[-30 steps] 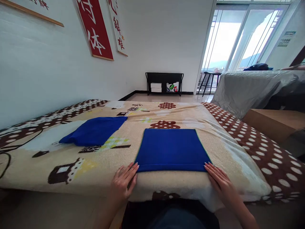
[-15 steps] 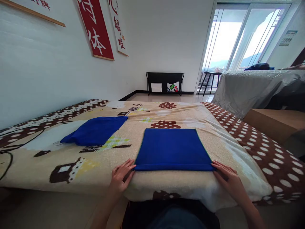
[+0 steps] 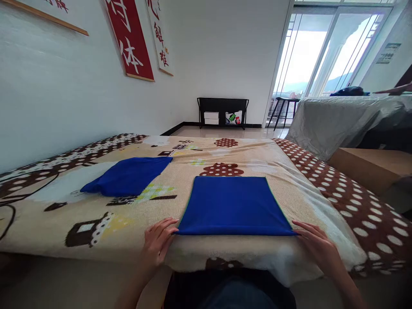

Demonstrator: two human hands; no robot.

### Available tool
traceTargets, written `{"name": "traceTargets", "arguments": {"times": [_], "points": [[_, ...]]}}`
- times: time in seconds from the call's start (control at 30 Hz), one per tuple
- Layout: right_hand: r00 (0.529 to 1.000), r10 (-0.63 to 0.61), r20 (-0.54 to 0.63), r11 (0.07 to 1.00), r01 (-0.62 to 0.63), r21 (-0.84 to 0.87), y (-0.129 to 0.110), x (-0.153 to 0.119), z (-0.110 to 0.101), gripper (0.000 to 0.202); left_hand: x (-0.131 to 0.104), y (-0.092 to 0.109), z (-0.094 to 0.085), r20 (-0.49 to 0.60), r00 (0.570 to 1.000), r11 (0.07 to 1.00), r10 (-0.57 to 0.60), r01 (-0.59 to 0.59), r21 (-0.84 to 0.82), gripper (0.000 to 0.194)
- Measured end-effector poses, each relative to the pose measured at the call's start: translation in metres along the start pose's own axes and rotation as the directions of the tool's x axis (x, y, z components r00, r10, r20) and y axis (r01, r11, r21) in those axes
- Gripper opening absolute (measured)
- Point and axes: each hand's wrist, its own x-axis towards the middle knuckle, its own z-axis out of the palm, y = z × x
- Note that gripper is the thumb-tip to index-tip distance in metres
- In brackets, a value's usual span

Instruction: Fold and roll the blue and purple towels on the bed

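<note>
A blue cloth [image 3: 234, 206] with green edging lies flat near the front edge of the bed, its near side drawn straight. My left hand [image 3: 159, 238] pinches the near left corner between thumb and fingers. At the near right corner, my right hand [image 3: 315, 242] grips the fabric the same way. Farther left rests a second blue cloth [image 3: 128, 176], loosely spread and slightly rumpled, apart from both hands. Under everything is a beige patterned blanket [image 3: 122, 234] with brown dotted borders.
A black cable [image 3: 13, 219] lies on the blanket at far left. To the right stand a cardboard box [image 3: 370, 167] and furniture under a plastic sheet [image 3: 322, 120]. A black rack [image 3: 222, 103] and a stool [image 3: 285, 111] are beyond the bed.
Both hands have moved slightly apart and toward me, pulling the near edge of the cloth with them. The folded strip along that edge no longer shows.
</note>
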Motion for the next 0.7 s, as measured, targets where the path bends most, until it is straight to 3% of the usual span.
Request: {"name": "traceTargets", "arguments": {"times": [0.13,0.27,0.47,0.6,0.63,0.7], "points": [[0.995,0.074,0.068,0.996,-0.077,0.045,-0.007,0.002,-0.005,0.029,0.001,0.003,0.001,0.094,0.988,0.992,-0.122,0.124,-0.019,0.019],[0.989,0.143,0.037,0.990,-0.143,-0.019,-0.015,0.008,0.007,0.033,0.008,0.006,0.010,0.116,0.970,0.976,-0.213,0.207,0.067,0.023],[0.973,0.175,-0.152,0.923,-0.216,-0.318,-0.030,0.022,0.034,0.030,0.029,0.021,0.024,0.011,0.964,0.929,-0.266,0.253,0.271,0.019],[0.893,0.185,-0.410,0.839,-0.361,-0.406,-0.060,0.035,0.055,0.021,0.040,0.048,0.036,-0.175,0.934,0.871,-0.311,0.354,0.342,0.021],[0.881,0.160,-0.446,0.850,-0.352,-0.391,-0.072,0.039,0.061,0.020,0.043,0.056,0.040,-0.208,0.936,0.879,-0.285,0.341,0.332,0.025],[0.900,0.077,-0.429,0.916,-0.233,-0.326,-0.100,0.047,0.075,0.020,0.049,0.075,0.050,-0.201,0.963,0.932,-0.180,0.232,0.278,0.032]]}}
